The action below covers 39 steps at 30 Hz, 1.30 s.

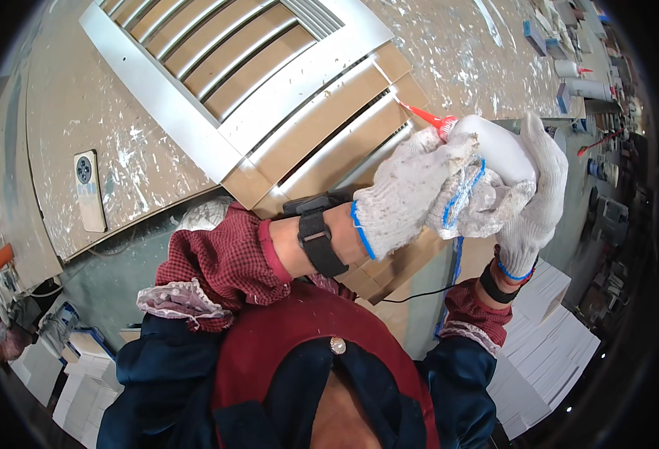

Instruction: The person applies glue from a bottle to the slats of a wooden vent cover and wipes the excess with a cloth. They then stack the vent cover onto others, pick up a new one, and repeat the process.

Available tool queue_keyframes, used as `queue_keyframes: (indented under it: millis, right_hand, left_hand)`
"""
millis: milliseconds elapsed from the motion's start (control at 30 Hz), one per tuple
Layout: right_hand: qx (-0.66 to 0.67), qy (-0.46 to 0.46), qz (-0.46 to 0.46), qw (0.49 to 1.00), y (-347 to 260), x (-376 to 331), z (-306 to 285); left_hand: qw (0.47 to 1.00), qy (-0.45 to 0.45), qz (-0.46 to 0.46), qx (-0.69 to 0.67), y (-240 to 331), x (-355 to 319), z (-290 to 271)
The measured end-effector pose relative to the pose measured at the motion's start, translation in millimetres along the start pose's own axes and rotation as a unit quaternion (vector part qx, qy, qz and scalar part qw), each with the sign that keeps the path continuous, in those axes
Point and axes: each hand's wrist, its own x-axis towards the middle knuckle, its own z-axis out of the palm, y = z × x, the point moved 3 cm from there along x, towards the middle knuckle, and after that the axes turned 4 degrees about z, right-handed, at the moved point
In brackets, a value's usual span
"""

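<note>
A white glue bottle (495, 147) with a red pointed nozzle (424, 114) lies tilted in my right hand (545, 187), whose gloved fingers wrap round its body. The nozzle points left, its tip close to the end of a white slat (391, 93). My left hand (400, 191), in a white knit glove, is closed beside the bottle's neck. Bunched at its fingers is a white knit cloth (465, 196) with a blue edge, perhaps a spare glove. Left fingertips are partly hidden. A white louvred panel (232, 142) rests on the bench over brown cardboard (307, 127).
The paint-spattered bench (67, 82) carries a gold phone (88, 191) at the left. At the far right edge sit sanding blocks (535, 37) and another white bottle (569, 69). Stacked white boards (542, 367) stand on the lower right, beside a dark cable (419, 297).
</note>
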Motion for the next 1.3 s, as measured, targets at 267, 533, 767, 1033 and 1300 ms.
queue_keyframes:
  millis: [267, 533, 767, 1033, 1300]
  right_hand:
    - [-0.060, -0.005, -0.004, 0.998, -2, -17, -15]
    - [-0.024, 0.012, 0.021, 0.999, 5, -32, -19]
    - [-0.020, 0.014, 0.004, 1.000, 13, -34, -11]
    - [-0.043, -0.004, -0.009, 0.999, 14, -35, -16]
    - [-0.057, 0.014, 0.007, 0.998, 14, -53, -28]
  left_hand:
    - [1.000, -0.003, -0.022, -0.003, -12, -3, 8]
    - [0.999, 0.006, -0.035, -0.001, -16, -17, 4]
    - [0.999, 0.019, -0.044, -0.001, -21, -11, 4]
    - [0.998, 0.030, -0.052, -0.003, -28, -6, 6]
    - [0.997, 0.029, -0.073, 0.000, -41, -17, 14]
